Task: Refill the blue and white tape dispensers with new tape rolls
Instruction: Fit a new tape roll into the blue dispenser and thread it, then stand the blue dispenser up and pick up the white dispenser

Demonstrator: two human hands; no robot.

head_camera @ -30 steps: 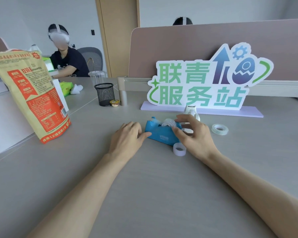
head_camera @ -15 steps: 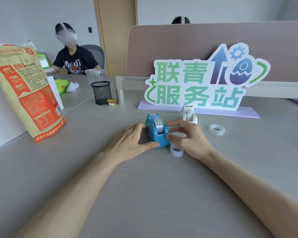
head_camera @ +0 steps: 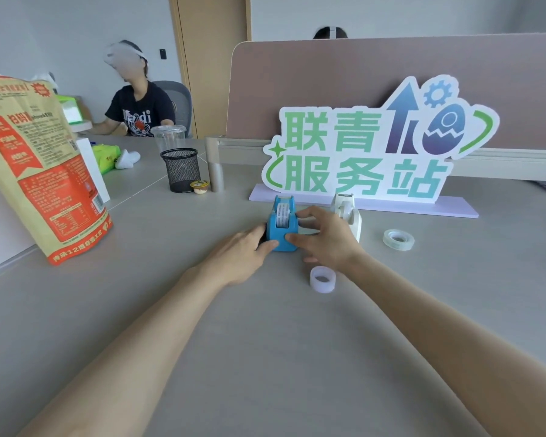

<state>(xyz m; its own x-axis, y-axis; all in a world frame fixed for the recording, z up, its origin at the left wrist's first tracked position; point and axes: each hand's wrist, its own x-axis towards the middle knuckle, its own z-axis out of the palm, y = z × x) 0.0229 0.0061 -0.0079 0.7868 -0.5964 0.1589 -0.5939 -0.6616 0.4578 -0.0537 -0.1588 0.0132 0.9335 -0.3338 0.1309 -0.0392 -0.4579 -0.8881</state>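
Note:
The blue tape dispenser (head_camera: 281,228) stands on the grey table (head_camera: 265,357) end-on to me, a tape roll visible in its slot. My left hand (head_camera: 240,257) presses its left side, thumb on the near corner. My right hand (head_camera: 327,239) grips its right side with thumb and fingers. The white tape dispenser (head_camera: 346,212) stands just behind my right hand, partly hidden. A clear tape roll (head_camera: 398,239) lies flat to the right. A small whitish roll (head_camera: 322,279) lies under my right wrist.
A large sign (head_camera: 372,152) on a lilac base stands behind the dispensers. A big orange bag (head_camera: 41,171) stands at the left. A black mesh cup (head_camera: 181,169) and a small pudding cup (head_camera: 199,186) sit further back. A person sits at the far left.
The blue dispenser has been turned from sideways to end-on between both hands. My view shifted slightly left and closer.

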